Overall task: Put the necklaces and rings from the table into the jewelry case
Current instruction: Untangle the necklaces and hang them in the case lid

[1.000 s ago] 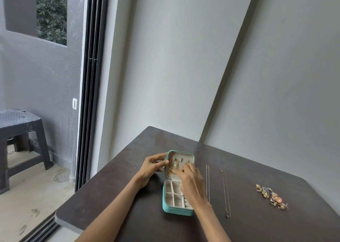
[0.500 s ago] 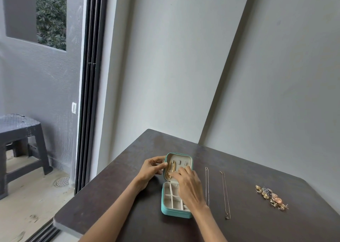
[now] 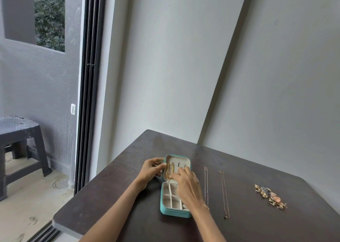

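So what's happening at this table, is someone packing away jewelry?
Yes. A person is filling a small teal jewelry case that lies open on the dark table. The left hand grips the edge of the case's lid, while the right hand reaches into the lid, fingers at a gold necklace placed there. Two thin necklaces lie stretched out on the table to the right, and further right sits a cluster of rings, not yet packed.
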The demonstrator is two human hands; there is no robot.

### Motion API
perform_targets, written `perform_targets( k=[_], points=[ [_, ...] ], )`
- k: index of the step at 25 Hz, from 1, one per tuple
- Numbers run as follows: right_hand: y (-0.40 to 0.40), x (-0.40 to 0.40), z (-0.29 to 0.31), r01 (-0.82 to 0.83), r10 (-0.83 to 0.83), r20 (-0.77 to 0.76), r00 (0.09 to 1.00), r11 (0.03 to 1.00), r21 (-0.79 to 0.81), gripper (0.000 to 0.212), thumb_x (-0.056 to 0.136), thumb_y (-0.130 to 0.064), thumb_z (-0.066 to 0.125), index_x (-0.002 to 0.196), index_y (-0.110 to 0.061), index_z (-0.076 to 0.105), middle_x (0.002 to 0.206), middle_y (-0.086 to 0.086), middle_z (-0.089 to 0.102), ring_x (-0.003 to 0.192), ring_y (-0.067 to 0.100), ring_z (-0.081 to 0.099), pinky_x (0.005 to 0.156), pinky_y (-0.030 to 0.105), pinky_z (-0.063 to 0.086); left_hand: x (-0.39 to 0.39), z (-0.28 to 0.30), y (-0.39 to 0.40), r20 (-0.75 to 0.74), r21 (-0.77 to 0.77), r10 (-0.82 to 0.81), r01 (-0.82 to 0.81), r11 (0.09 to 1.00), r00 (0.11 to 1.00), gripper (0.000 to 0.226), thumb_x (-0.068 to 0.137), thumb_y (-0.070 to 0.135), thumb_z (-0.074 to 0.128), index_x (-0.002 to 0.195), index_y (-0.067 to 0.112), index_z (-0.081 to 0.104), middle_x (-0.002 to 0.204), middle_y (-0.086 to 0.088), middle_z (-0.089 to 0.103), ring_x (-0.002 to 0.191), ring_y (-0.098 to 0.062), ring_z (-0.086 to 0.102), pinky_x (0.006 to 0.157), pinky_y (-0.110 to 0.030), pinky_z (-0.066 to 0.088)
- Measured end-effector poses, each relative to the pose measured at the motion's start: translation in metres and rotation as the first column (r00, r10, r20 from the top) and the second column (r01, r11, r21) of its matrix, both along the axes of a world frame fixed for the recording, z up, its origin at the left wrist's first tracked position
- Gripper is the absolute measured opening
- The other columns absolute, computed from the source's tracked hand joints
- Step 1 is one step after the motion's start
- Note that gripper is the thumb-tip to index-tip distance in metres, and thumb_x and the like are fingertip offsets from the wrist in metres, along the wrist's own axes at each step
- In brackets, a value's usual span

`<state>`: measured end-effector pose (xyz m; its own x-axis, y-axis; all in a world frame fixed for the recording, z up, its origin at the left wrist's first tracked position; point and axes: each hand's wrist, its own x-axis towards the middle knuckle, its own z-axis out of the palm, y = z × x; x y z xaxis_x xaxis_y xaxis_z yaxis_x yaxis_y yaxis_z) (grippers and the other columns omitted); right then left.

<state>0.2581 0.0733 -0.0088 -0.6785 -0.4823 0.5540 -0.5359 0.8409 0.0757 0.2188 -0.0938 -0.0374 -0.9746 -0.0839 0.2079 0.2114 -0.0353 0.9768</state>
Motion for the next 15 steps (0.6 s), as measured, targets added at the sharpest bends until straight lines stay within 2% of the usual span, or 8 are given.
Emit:
perform_targets(
  k=[6,8,10,12,13,14,15],
  points=[
    [0.001,-0.005,-0.004,0.001,-0.001,-0.039,0.999,1.000,0.007,0.050,0.049,0.003,0.076,0.081,-0.035,0.070,0.074,-0.014,0.058,0.073,0.012,0.057,0.057,0.021,0.048,0.001,0.002,0.002,0.011,-0.019,0.025,-0.024,1.000,1.000,0.015,0.088,0.011,0.063,0.100,0.017,0.069,0.071,0.000,0.063,0.054,-0.003,0.052,0.055,-0.016,0.048],
    [0.003,-0.007,-0.006,0.051,-0.054,-0.039,0.998,0.995,-0.090,0.051,0.054,0.007,0.068,0.088,-0.031,0.067,0.083,-0.011,0.061,0.080,0.014,0.055,0.062,0.025,0.051,0.002,0.002,0.003,0.021,-0.031,0.041,-0.040,0.999,0.999,0.016,0.088,0.009,0.062,0.102,0.013,0.069,0.071,-0.001,0.063,0.052,-0.004,0.051,0.053,-0.016,0.048],
    [0.006,-0.012,-0.008,0.169,-0.130,0.132,0.983,0.920,-0.354,0.044,0.069,0.010,0.055,0.101,-0.018,0.065,0.100,0.001,0.061,0.095,0.021,0.053,0.077,0.034,0.050,0.003,0.003,0.005,0.042,-0.020,0.070,-0.069,0.997,0.997,0.019,0.089,0.008,0.061,0.107,0.005,0.066,0.075,-0.005,0.063,0.054,-0.009,0.051,0.050,-0.018,0.048],
    [0.010,-0.013,-0.006,0.314,-0.084,0.390,0.917,0.755,-0.576,0.038,0.080,0.007,0.045,0.109,-0.011,0.062,0.109,0.009,0.057,0.105,0.025,0.050,0.088,0.031,0.043,0.006,0.004,0.008,0.065,0.033,0.113,-0.115,0.993,0.991,0.023,0.092,0.010,0.056,0.112,0.000,0.061,0.081,-0.011,0.060,0.057,-0.015,0.052,0.048,-0.020,0.048],
    [0.012,-0.014,-0.003,0.364,-0.039,0.476,0.878,0.701,-0.613,0.035,0.083,0.005,0.043,0.105,-0.014,0.063,0.108,0.010,0.055,0.103,0.025,0.050,0.084,0.026,0.040,0.008,0.007,0.009,0.077,0.058,0.133,-0.138,0.989,0.988,0.023,0.094,0.013,0.053,0.112,0.000,0.060,0.085,-0.013,0.060,0.058,-0.017,0.052,0.047,-0.021,0.048],
    [0.013,-0.015,0.000,0.398,0.001,0.543,0.840,0.681,-0.615,0.034,0.084,0.003,0.040,0.090,-0.023,0.062,0.102,0.010,0.054,0.096,0.023,0.050,0.073,0.022,0.038,0.010,0.010,0.010,0.090,0.078,0.146,-0.153,0.985,0.985,0.022,0.096,0.015,0.049,0.111,0.002,0.059,0.089,-0.012,0.061,0.058,-0.017,0.054,0.048,-0.021,0.048],
    [0.012,-0.016,0.003,0.420,0.024,0.592,0.806,0.682,-0.599,0.038,0.085,0.001,0.038,0.072,-0.031,0.052,0.094,0.009,0.050,0.087,0.021,0.046,0.062,0.018,0.032,0.012,0.013,0.010,0.105,0.093,0.150,-0.160,0.983,0.983,0.023,0.098,0.018,0.045,0.111,0.004,0.057,0.091,-0.011,0.063,0.060,-0.017,0.056,0.049,-0.021,0.049]
  ],
)
